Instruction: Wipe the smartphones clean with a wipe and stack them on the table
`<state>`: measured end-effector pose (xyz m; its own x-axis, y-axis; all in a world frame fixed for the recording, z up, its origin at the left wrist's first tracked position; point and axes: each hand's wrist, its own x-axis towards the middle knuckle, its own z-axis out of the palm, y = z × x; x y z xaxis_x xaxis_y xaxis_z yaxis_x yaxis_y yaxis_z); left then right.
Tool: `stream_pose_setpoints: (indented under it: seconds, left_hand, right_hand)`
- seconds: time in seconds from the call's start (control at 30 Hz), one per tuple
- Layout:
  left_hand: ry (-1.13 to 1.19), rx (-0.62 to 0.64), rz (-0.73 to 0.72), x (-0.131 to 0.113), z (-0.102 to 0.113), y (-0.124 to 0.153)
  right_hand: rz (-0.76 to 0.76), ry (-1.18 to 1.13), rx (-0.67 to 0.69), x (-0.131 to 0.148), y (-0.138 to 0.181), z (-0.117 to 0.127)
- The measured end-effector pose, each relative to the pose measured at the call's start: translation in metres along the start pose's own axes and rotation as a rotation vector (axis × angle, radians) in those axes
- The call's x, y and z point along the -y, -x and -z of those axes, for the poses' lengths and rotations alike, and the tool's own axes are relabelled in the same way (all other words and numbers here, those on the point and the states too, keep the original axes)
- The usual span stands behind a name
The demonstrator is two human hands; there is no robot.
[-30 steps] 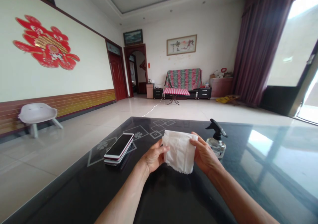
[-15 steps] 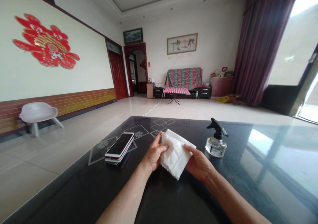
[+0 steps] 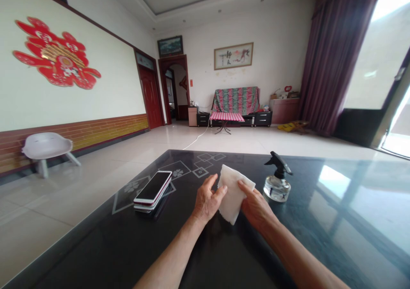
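Observation:
A white tissue (image 3: 232, 197) with a scalloped edge, folded into a narrow piece, is held up over the dark table. My right hand (image 3: 258, 207) grips its right side, thumb on the front face and the other fingers behind. At the left edge is my left hand (image 3: 208, 199), fingers apart and thumb tip overlapping the tissue; whether it touches is hard to tell. Just right of my right hand stands a clear spray bottle (image 3: 277, 189) with a black trigger head. Left of my hands, smartphones (image 3: 153, 190) lie in a stack, the top one white-framed with a dark screen.
The glossy black table (image 3: 105, 246) has pale diamond and flower patterns. Beyond it are a white chair (image 3: 48, 145) at the left, a small table with a red-checked cover (image 3: 227, 116), and a purple curtain (image 3: 333, 66) at the right. A white cable (image 3: 197, 139) runs across the floor.
The tissue has become narrower and flatter, and stands more upright. My left hand has shifted right, and its fingers have loosened from the tissue. The right hand keeps its grip.

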<state>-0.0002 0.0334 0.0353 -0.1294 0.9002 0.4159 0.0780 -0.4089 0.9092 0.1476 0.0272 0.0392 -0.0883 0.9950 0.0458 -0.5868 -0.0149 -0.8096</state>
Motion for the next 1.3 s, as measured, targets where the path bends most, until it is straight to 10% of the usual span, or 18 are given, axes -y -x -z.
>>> stream_pose_setpoints:
  seconds: [0.43, 1.3]
  left_hand:
    - [0.215, 0.091, 0.046, -0.007, 0.004, -0.005]
    - [-0.144, 0.320, -0.309, -0.029, 0.007, 0.002]
  right_hand:
    - [-0.135, 0.116, 0.436, 0.025, 0.017, -0.013]
    - [-0.161, 0.309, 0.304, 0.034, 0.011, -0.002]
